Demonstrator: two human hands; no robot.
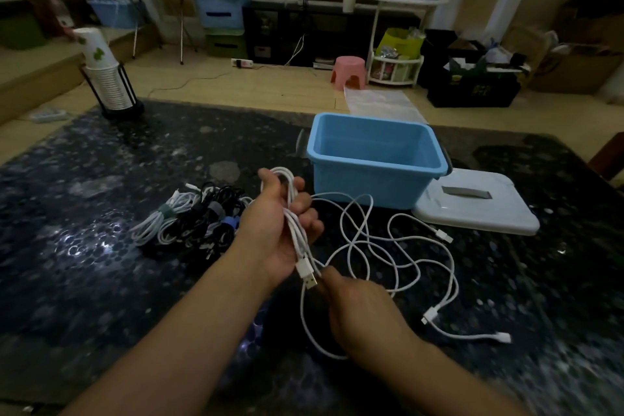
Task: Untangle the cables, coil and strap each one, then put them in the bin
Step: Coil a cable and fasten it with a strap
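The left grip [287, 230] curled around a half-coiled white cable [398, 248], its slack sprawled right of it on the surface [101, 280]. The right grip [358, 311] pinched the strand just below; the bin [376, 159] stood beyond.

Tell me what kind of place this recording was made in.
Most likely a lived-in home room, not a lab or workshop. Beyond the dark table lie a wooden floor with a pink plastic stool, stacked storage bins against the wall, and open cardboard boxes of household clutter.

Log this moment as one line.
left hand: holds white cable coil | right hand: pinches its slack | bin: empty | strapped cables: on table
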